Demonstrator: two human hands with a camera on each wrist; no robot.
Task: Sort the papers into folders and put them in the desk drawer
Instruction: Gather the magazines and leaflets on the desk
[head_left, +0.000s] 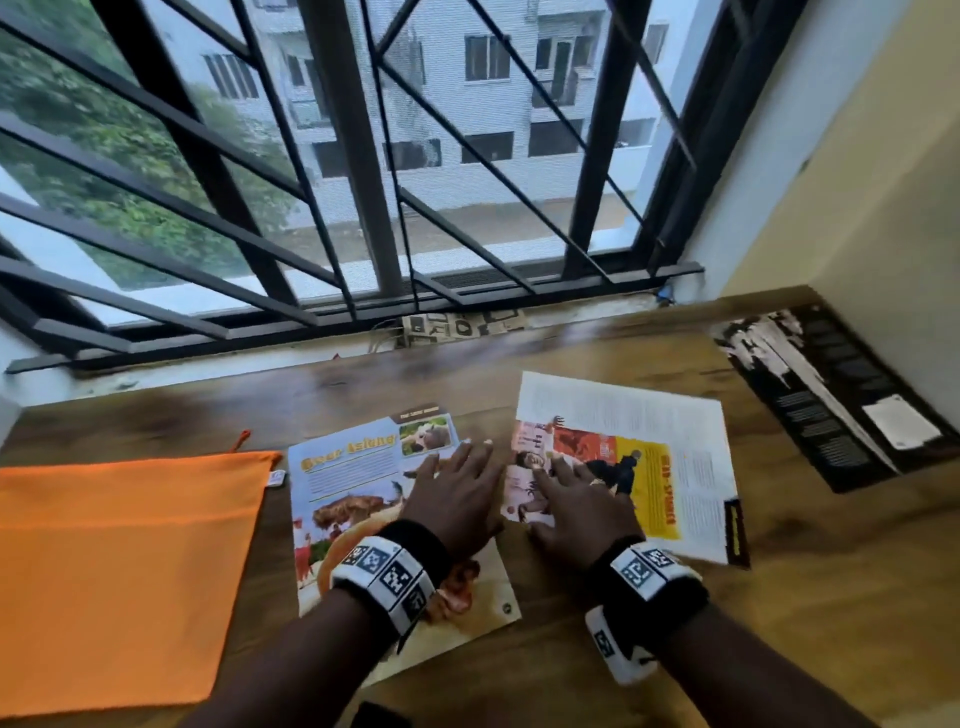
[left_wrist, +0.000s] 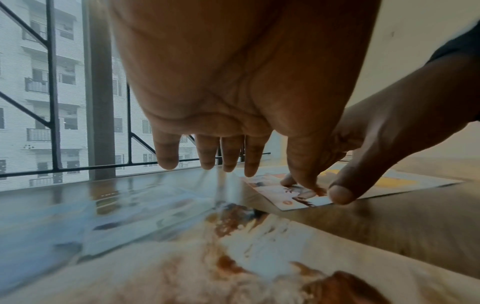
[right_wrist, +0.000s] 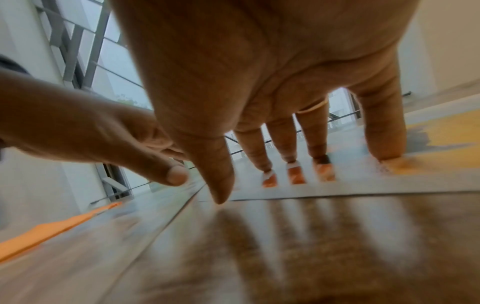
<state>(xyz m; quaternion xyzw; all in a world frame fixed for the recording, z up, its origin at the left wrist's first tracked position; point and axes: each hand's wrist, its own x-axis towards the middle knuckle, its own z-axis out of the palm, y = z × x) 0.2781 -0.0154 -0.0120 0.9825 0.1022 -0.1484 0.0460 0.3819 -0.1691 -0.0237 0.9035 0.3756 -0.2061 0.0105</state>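
A glossy magazine page with a blue headline block (head_left: 358, 499) lies on the wooden desk (head_left: 597, 649). My left hand (head_left: 457, 488) hovers just over its right part, fingers straight and spread, holding nothing; in the left wrist view its fingertips (left_wrist: 207, 164) hang slightly above the page (left_wrist: 130, 222). To the right lies a red and yellow page (head_left: 644, 483) on a white text sheet (head_left: 623, 405). My right hand (head_left: 571, 499) presses on that page's left part with straight fingertips (right_wrist: 293, 162).
An orange cloth pouch (head_left: 119, 571) lies flat at the left of the desk. A black printed sheet (head_left: 836, 395) sits at the far right by the wall. A barred window (head_left: 363, 156) runs along the desk's back edge. A dark object (head_left: 379, 716) shows at the near edge.
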